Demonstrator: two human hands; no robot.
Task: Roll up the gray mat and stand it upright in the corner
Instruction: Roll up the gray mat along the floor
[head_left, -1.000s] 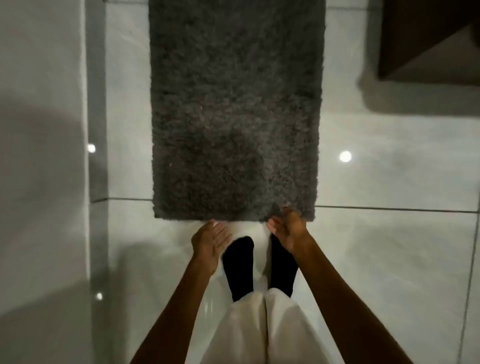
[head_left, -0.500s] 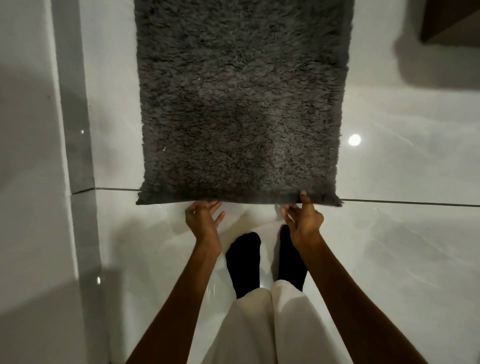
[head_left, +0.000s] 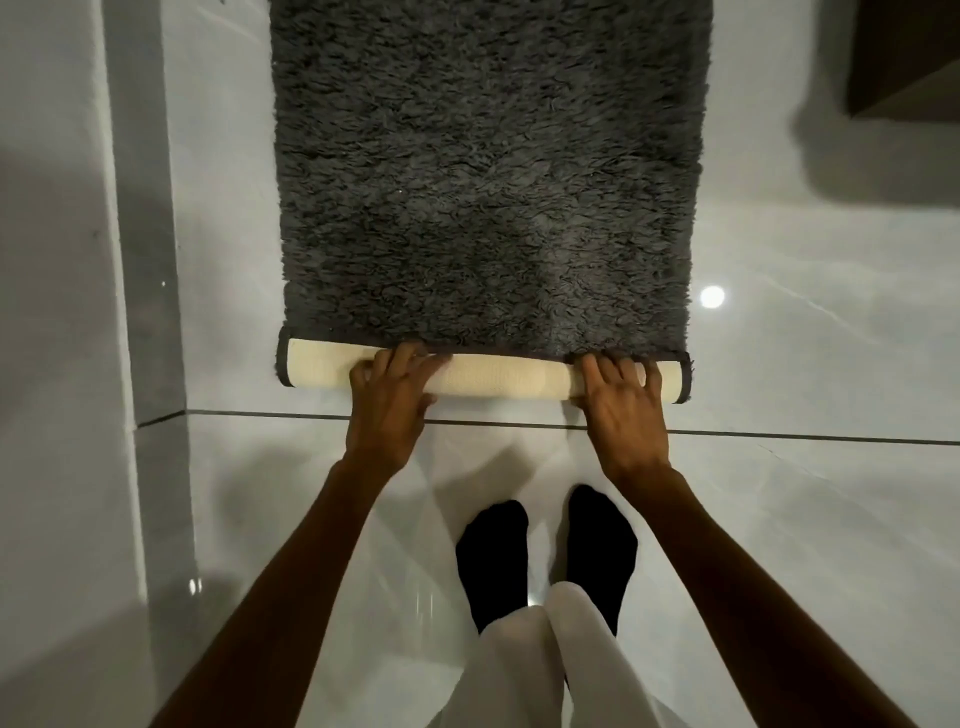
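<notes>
A shaggy gray mat (head_left: 488, 171) lies flat on the glossy white tiled floor and runs off the top of the view. Its near edge is turned over into a short roll (head_left: 498, 375) that shows the cream underside. My left hand (head_left: 387, 410) presses on the roll left of its middle, fingers curled over the top. My right hand (head_left: 626, 410) grips the roll near its right end in the same way. Both hands hold the rolled edge down against the mat's pile.
A white wall (head_left: 57, 364) with a glossy skirting runs down the left side. A dark wooden piece of furniture (head_left: 904, 57) stands at the top right. My feet in black socks (head_left: 545, 551) stand on the tiles just behind the roll.
The near edge lay flat a second ago with my hands reaching for it. Both hands have since lifted that edge and folded it forward into a first roll, cream backing outward.
</notes>
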